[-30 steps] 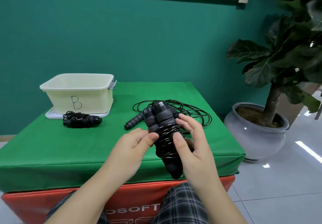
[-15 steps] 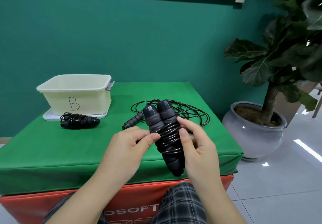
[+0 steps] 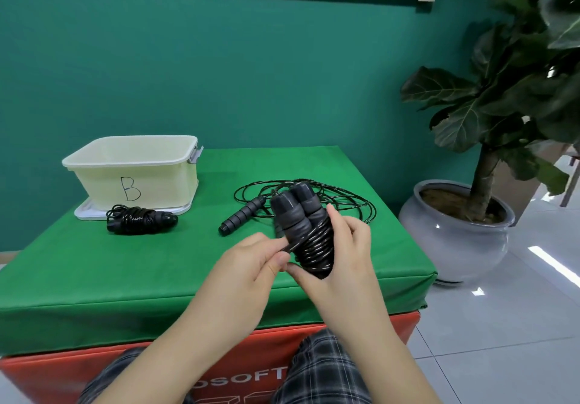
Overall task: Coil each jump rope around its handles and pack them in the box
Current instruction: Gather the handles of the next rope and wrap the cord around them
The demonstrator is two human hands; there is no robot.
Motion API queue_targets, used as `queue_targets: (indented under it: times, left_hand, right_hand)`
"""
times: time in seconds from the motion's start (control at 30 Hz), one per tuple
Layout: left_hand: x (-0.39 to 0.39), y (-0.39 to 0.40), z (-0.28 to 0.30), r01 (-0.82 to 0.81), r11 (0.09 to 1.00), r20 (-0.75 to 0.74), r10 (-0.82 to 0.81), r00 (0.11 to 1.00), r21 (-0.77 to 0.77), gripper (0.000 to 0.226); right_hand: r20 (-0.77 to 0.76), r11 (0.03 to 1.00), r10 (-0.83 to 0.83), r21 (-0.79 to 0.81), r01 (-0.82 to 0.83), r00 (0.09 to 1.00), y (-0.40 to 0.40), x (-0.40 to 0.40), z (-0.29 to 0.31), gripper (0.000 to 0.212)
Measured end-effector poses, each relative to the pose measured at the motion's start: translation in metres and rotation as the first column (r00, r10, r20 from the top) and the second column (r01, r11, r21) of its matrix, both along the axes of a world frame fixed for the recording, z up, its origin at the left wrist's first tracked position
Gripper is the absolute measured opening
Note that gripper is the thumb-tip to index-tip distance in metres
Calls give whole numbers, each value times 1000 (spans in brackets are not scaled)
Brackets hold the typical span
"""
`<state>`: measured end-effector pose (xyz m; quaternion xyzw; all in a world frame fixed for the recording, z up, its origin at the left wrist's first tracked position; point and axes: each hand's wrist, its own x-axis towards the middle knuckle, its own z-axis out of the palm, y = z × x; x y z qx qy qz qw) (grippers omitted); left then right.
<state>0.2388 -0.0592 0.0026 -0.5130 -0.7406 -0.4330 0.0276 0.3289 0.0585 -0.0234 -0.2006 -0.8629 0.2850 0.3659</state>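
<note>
**Coiled rope in both hands above the green table**

A teal wall backs a green-covered table (image 3: 94, 278) that sits on an orange base with partly hidden white lettering. At the far left stands a cream box (image 3: 135, 180) marked "B", resting on a white lid; its inside is mostly out of sight from this angle. Just in front of it lies a wound jump rope (image 3: 141, 221). Further right, a loose jump rope (image 3: 345, 199) sprawls in rings, one ribbed handle pointing left, its other handle hidden behind the hands. The left hand (image 3: 248, 265) pinches a short end of cord between thumb and curled fingers. The right hand (image 3: 342, 256) wraps round the held jump rope (image 3: 304, 227), two handles side by side with cord coiled about them; the lower ends are covered by the palm. At the right edge a potted plant (image 3: 464, 215) is cut off.
</note>
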Motion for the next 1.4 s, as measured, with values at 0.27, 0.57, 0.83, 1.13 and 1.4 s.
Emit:
queue_targets:
  times: [0.27,0.57,0.83,1.13,1.4]
  left_hand:
    - [-8,-3,0,18,1000,61,-17,998,-19,24]
    - [-18,0,-4,-56,998,86,55,995,8,20]
    - [-23,3,-17,147,973,486,-217,846,179,75]
    - [-28,-8,-9,2,996,255,-24,967,86,45]
    - [-18,-8,-2,-89,974,278,28,960,210,36]
  right_hand:
    - [-67,993,66,-97,-72,996,1,3,2,71]
    - [-173,936,202,-256,-242,964,-7,6,8,54]
    - [-219,854,316,-360,-377,923,-8,9,9,51]
    - [-391,852,258,-340,-399,884,-6,2,11,29]
    - [-420,888,115,-363,-282,900,0,1,11,28]
